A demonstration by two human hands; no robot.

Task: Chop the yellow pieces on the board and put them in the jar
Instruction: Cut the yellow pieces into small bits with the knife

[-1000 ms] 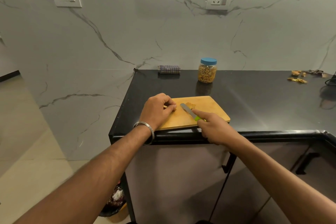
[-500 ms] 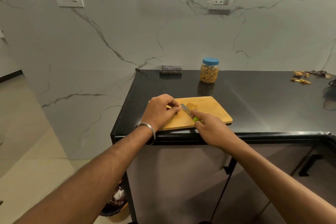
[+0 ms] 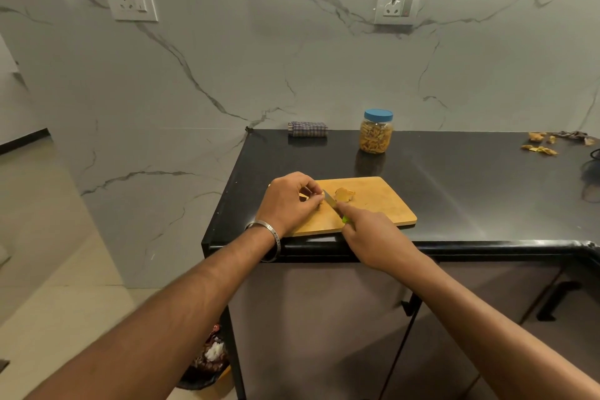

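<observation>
The left hand (image 3: pixel 292 201) pinches a yellow piece (image 3: pixel 305 197) steady on the board (image 3: pixel 380 204) while the right hand (image 3: pixel 373 234) grips the knife (image 3: pixel 334 204) to chop it.

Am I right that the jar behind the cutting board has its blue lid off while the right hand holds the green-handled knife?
Not quite: the head view shows the jar with its blue lid on. The rest stands: it sits behind the cutting board, and the right hand holds the green-handled knife.
</observation>
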